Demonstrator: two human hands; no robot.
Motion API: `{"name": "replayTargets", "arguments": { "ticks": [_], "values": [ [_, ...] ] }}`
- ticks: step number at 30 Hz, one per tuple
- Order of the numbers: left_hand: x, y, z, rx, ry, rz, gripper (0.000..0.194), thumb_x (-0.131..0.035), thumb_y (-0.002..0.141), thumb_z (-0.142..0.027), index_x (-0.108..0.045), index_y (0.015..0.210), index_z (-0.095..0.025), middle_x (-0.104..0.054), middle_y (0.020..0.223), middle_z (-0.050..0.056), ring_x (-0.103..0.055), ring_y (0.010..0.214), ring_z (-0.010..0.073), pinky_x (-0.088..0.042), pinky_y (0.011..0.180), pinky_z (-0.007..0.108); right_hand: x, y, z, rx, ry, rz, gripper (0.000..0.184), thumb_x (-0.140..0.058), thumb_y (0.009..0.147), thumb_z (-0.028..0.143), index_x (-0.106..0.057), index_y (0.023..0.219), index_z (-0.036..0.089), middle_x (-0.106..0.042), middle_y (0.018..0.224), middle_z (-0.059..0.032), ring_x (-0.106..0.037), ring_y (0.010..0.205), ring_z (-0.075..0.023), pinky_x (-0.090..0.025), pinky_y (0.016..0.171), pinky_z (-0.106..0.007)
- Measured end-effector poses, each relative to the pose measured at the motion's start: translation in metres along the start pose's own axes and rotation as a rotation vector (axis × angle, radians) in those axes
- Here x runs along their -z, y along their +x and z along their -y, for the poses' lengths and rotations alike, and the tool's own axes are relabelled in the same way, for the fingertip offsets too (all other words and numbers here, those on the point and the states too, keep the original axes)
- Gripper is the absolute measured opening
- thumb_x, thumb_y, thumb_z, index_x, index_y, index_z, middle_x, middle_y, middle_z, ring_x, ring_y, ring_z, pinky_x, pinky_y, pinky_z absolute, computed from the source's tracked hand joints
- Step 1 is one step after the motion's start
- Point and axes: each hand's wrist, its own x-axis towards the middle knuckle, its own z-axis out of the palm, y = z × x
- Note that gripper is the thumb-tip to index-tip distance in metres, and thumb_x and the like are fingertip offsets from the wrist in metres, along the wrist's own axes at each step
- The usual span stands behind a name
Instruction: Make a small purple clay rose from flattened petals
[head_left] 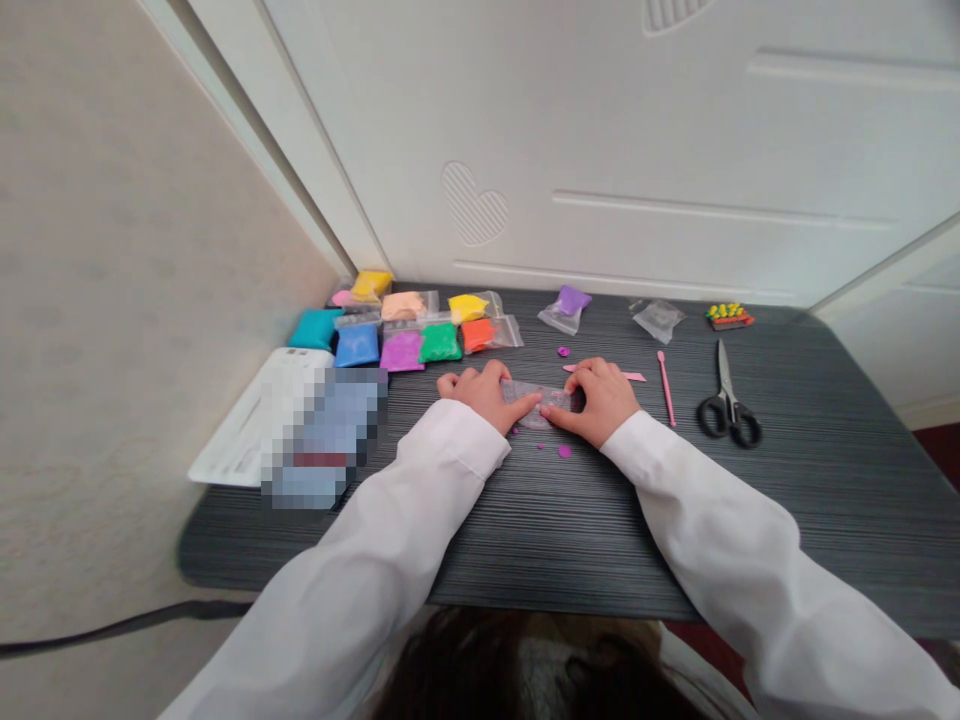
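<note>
Between my two hands, low over the dark table, is a clear, flat plastic piece [534, 398]; its exact kind is hard to make out. My left hand [484, 393] grips its left end, thumb laid along the near side. The right end is held by my right hand [596, 398], with the thumb pointing inward so that both thumb tips nearly meet. Small purple clay bits [564, 452] lie just in front of the hands, and a purple clay lump [563, 351] sits behind them. A pink modelling knife [628, 376] rests partly hidden behind my right hand.
Bags of coloured clay [403, 350] line the back left, beside a white package [247, 420] and a blurred-out phone-like object [326, 440]. To the right lie a pink stick tool [666, 388], black-handled scissors [726, 405], an empty-looking bag [660, 320] and a small yellow-topped clay model [728, 317].
</note>
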Motion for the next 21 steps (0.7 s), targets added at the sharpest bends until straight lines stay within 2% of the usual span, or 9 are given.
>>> {"name": "replayTargets", "arguments": {
  "ticks": [6, 14, 21],
  "values": [
    [-0.0009, 0.0001, 0.0034, -0.008, 0.020, -0.011, 0.046, -0.051, 0.057, -0.062, -0.048, 0.076, -0.021, -0.057, 0.070, 0.003, -0.049, 0.080, 0.0226, -0.024, 0.073, 0.036, -0.0011, 0.0012, -0.0002, -0.019, 0.004, 0.007, 0.045, -0.059, 0.054, 0.057, -0.052, 0.078, 0.019, -0.050, 0.090, -0.0069, -0.045, 0.088, -0.0236, -0.033, 0.078, -0.037],
    [0.0056, 0.0000, 0.0015, -0.029, 0.044, 0.040, 0.043, -0.050, 0.060, -0.060, -0.048, 0.074, -0.019, -0.060, 0.077, 0.003, -0.048, 0.083, 0.0226, -0.025, 0.072, 0.036, 0.0014, 0.0010, 0.0026, -0.037, -0.027, 0.021, 0.044, -0.058, 0.053, 0.058, -0.053, 0.077, 0.021, -0.049, 0.091, -0.0052, -0.046, 0.087, -0.0226, -0.035, 0.078, -0.037],
    [0.0044, 0.0002, 0.0026, -0.045, 0.065, 0.033, 0.047, -0.047, 0.059, -0.064, -0.049, 0.075, -0.019, -0.059, 0.074, 0.004, -0.048, 0.082, 0.0225, -0.026, 0.072, 0.037, 0.0026, 0.0028, 0.0064, -0.072, -0.043, 0.042, 0.044, -0.059, 0.052, 0.057, -0.053, 0.077, 0.021, -0.049, 0.092, -0.0057, -0.046, 0.088, -0.0235, -0.035, 0.079, -0.038]
  ]
}}
